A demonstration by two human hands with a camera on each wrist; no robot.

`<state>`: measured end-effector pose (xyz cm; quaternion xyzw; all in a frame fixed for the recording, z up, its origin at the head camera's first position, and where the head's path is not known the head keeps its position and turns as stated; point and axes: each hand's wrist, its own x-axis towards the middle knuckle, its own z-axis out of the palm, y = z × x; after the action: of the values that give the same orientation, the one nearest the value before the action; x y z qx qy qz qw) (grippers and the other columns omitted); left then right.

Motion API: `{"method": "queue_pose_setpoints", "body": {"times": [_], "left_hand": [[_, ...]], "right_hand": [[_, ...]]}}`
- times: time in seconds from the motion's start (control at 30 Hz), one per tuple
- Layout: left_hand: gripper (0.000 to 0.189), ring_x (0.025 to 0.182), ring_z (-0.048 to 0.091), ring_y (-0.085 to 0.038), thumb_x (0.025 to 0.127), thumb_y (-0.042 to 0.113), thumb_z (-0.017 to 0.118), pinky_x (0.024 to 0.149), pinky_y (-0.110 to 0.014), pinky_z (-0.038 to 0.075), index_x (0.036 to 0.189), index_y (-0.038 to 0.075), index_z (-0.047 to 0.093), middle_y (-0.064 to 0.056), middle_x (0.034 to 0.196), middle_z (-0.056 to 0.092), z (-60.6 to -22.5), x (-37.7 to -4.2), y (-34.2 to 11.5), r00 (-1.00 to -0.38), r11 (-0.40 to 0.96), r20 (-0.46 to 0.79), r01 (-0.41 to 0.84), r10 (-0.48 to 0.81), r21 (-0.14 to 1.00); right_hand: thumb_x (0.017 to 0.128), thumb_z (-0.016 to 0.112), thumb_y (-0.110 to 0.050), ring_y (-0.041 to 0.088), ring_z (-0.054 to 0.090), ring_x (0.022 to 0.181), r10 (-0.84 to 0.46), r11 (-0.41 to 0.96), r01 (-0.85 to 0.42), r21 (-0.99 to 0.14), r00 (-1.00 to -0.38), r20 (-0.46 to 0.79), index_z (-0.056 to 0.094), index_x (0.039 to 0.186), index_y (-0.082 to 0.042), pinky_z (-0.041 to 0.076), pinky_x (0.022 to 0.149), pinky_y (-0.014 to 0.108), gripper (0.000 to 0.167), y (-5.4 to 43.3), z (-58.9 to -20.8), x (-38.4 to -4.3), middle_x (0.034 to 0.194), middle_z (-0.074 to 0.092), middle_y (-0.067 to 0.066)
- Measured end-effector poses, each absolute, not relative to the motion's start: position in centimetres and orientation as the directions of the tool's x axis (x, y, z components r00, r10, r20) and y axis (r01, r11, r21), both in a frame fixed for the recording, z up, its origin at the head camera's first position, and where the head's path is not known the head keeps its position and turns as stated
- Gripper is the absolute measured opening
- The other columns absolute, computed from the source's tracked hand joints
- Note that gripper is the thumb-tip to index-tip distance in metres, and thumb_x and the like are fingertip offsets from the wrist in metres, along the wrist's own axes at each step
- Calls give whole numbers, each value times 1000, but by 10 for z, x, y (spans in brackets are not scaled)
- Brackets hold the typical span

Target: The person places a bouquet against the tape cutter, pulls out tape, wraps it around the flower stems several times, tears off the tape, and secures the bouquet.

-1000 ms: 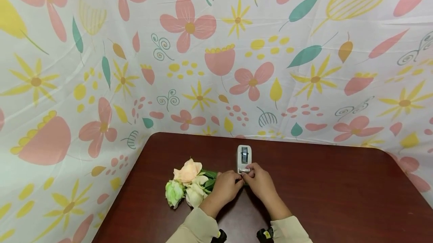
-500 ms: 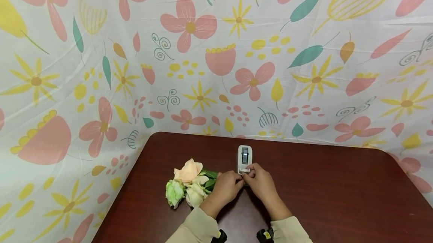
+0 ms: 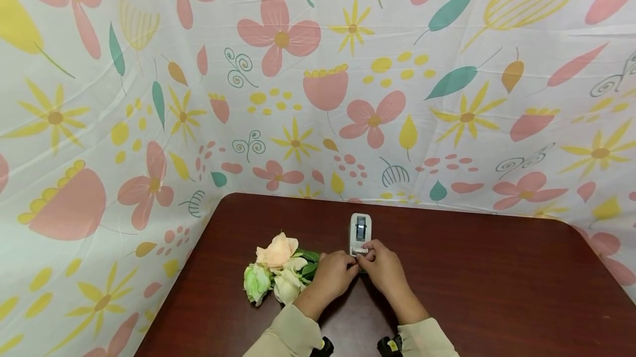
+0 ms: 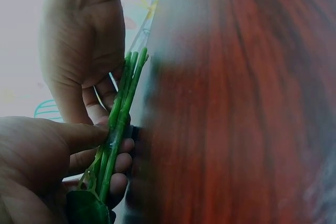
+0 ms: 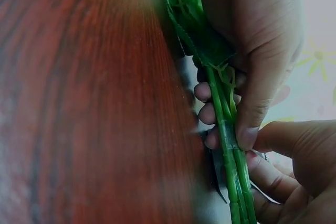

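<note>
Artificial flowers lie at the left in the head view: a peach rose, a pale green bloom and a cream rose. My left hand grips their green stems, thumb pressing from one side and fingers curled behind. A strip of clear tape sits around the stems under that thumb. My right hand meets it there, thumb and fingers pinching close beside the tape; the pinched end is mostly hidden. Just beyond both hands stands a white tape dispenser.
The dark red-brown table reaches out on both sides of the hands. A white floral-print cloth hangs behind it and along the left. Dark wrist straps show near the sleeves.
Both hands stay at the stems in front of the dispenser with almost no movement. The whole head view shifts very slightly.
</note>
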<state>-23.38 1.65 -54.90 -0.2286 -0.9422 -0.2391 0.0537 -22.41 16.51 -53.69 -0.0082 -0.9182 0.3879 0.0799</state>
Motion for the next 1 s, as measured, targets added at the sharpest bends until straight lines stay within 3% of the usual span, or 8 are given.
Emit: {"method": "queue_pose_setpoints", "body": {"times": [0.57,0.7,0.87,1.0], "left_hand": [[25,65,53,-7,95,25,67,66,-26,26,72,20,71,8,69,61,-548,-233,18,-891,781,196,453,409,430],[24,68,56,-6,96,26,66,72,-29,35,73,21,72,9,72,63,-547,-233,17,-890,773,180,453,419,444],[21,79,64,-9,97,30,66,89,-50,46,79,22,76,8,82,69,-543,-232,15,-892,779,121,441,436,446],[23,80,66,-8,96,34,67,83,-41,45,77,23,75,8,82,71,-536,-231,13,-884,782,94,451,458,430]], "right_hand": [[88,75,-16,9,59,67,116,723,17,-691,-989,97,66,108,-8,43,60,31,23,163,-535,-223,74,70,-6],[90,74,-15,8,57,65,57,707,-11,-708,-996,73,66,112,-6,43,62,28,25,168,-532,-222,75,69,-5],[95,67,-16,9,54,64,-10,697,-19,-717,-1000,17,65,120,-6,43,62,26,27,174,-524,-222,80,69,-2],[99,60,-18,10,54,64,-20,703,-9,-711,-1000,-7,63,128,-4,43,63,29,32,177,-515,-221,85,69,1]]}}
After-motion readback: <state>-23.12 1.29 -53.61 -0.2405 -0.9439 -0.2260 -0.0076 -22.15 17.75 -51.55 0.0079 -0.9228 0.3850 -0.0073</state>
